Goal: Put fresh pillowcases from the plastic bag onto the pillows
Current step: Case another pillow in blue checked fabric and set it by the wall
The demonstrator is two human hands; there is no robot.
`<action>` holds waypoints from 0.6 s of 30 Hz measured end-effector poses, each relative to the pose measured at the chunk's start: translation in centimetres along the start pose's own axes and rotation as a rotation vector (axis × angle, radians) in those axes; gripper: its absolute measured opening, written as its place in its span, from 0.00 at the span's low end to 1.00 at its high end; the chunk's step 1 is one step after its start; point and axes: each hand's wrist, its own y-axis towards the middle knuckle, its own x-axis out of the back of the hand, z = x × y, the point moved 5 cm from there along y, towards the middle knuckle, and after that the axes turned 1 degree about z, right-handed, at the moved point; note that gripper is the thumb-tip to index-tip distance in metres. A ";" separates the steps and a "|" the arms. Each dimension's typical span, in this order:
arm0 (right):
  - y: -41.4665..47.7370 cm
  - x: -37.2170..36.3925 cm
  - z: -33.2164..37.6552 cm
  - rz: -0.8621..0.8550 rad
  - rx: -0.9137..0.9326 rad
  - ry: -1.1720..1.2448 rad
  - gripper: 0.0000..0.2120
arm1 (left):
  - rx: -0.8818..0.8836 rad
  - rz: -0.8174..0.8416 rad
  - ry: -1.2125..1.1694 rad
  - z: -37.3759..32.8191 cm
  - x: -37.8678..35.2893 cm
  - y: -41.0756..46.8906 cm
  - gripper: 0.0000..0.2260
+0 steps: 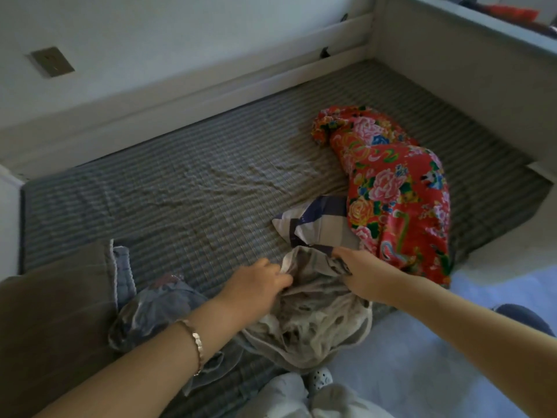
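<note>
Fingers (281, 277) of L hand (256, 285) are curled, pinching the rim of the grey-beige pillowcase (310, 324). Fingers (342, 256) of R hand (364, 274) are hooked into the same opening on the opp. side, tips hidden by cloth.

Surroundings: plastic bag (150, 312) is noted crumpled just left of the pillowcase, beside a brown blanket (54, 312). Red floral pillow (391, 182) is laid over the right part of the checked pillow (313, 218), blocking it.

Pillowcase is bunched at the near edge of the bed (180, 182), mouth turned away from the person, touching the checked pillow. One pillow corner is pointed left; long axis cannot be fixed, being partly covered.
</note>
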 end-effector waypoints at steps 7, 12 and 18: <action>0.4 -0.2 1.0 0.098 -0.046 -0.071 0.22 | 0.123 -0.185 -0.713 1.8 2.3 0.9 0.11; 1.5 2.2 -0.3 -0.127 -0.242 -0.397 0.11 | -0.227 0.073 -0.164 0.1 2.1 1.1 0.22; 2.5 2.1 0.5 -0.174 -0.209 -0.167 0.13 | 0.102 0.041 0.219 2.6 2.4 3.7 0.13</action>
